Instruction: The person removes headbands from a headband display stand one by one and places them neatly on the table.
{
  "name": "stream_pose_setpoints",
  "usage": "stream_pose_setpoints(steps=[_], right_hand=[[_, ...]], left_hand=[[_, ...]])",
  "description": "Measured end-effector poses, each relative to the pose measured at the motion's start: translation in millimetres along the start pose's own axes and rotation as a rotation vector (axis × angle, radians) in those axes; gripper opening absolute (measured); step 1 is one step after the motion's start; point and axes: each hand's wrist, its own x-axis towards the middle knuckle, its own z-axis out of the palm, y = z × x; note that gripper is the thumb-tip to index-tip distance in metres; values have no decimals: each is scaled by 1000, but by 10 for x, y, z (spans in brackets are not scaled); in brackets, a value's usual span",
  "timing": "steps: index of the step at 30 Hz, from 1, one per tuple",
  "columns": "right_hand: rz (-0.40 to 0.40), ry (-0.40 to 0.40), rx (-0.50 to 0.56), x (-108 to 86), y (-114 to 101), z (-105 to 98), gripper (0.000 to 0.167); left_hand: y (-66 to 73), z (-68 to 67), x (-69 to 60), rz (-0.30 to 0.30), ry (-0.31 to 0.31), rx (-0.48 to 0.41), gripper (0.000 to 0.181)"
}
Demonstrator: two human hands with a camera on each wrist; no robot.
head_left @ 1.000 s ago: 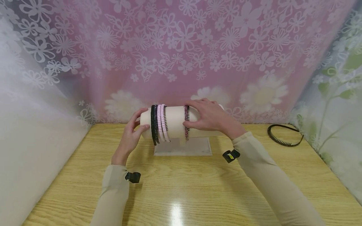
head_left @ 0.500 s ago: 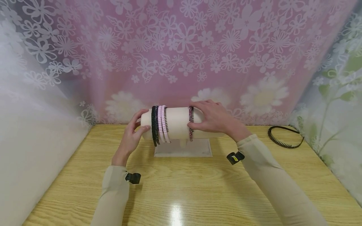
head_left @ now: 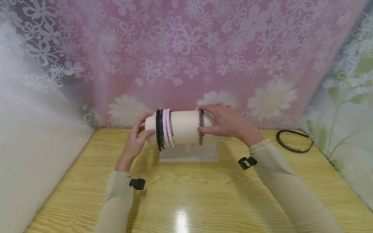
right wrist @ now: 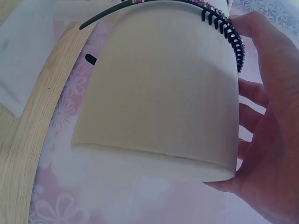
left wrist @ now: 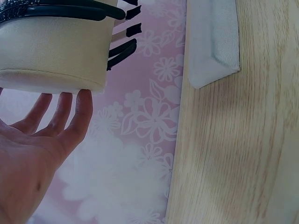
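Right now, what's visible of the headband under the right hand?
The pink-speckled headband is narrow, its outer face glittery, with dark comb teeth along one side and a dark, tapered, plastic-looking tip. It arches over the cream roll, right of centre, apart from the grouped bands. The right hand grips it with thumb and finger.

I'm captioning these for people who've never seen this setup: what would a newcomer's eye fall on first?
Probably the cream roll at centre, its left end gripped by the left hand, while the right hand holds a pink glittery headband around its right part. Two lilac headbands stand out towards its left end, against the pink floral backdrop behind.
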Motion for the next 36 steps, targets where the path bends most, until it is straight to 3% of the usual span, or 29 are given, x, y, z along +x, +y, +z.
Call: stream_pose_setpoints(steps=[12, 36], right_hand=[[-10, -11, 36, -43, 81, -18, 76], [-67, 46, 94, -137, 220, -9, 76]], left_hand=[[19, 4, -12, -3, -4, -4, 56], [25, -2, -7, -6, -4, -7, 55]])
